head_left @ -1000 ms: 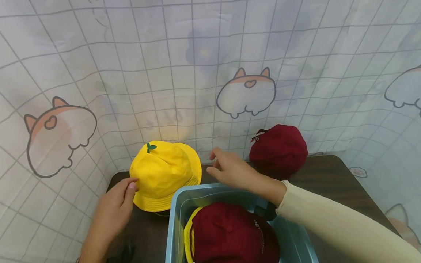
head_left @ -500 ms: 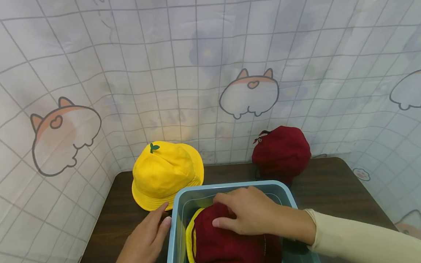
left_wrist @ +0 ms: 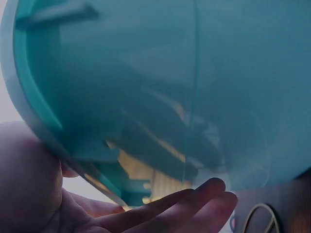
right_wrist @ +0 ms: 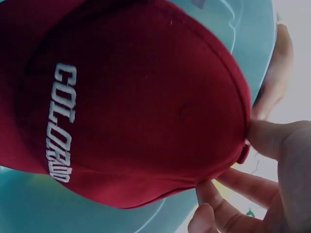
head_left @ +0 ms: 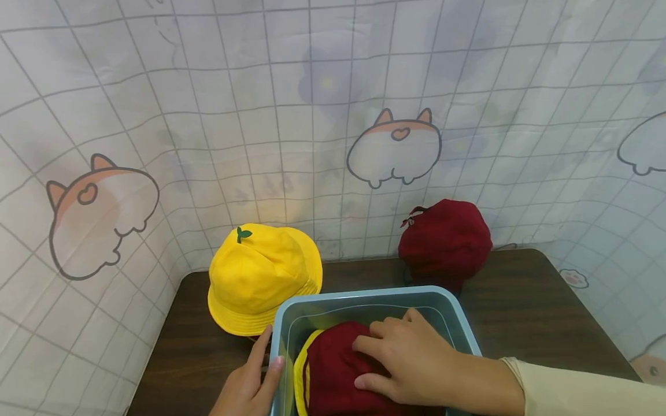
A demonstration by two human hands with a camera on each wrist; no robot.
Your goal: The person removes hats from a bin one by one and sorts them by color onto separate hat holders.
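Note:
A dark red cap [head_left: 338, 370] lies in a light blue plastic bin [head_left: 364, 294]. My right hand [head_left: 411, 361] pinches the cap's crown, thumb on one side and fingers on the other in the right wrist view; white letters are stitched across the cap [right_wrist: 146, 97] there. Beneath it, the yellow brim [head_left: 300, 375] of another hat shows at the left. My left hand [head_left: 250, 378] rests against the bin's left side, thumb at the rim. The left wrist view shows its fingers [left_wrist: 194, 206] extended along the outside of the bin wall [left_wrist: 146, 73].
A yellow bucket hat [head_left: 260, 277] with a green sprout stands on the dark wooden table [head_left: 177, 323] behind the bin's left corner. Another dark red cap [head_left: 444, 242] stands at the back right. A white grid-patterned cloth [head_left: 312, 144] hangs round the table.
My right hand has come from above the bin's back rim down onto the red cap inside. My left hand has left the yellow hat and moved to the bin's left side.

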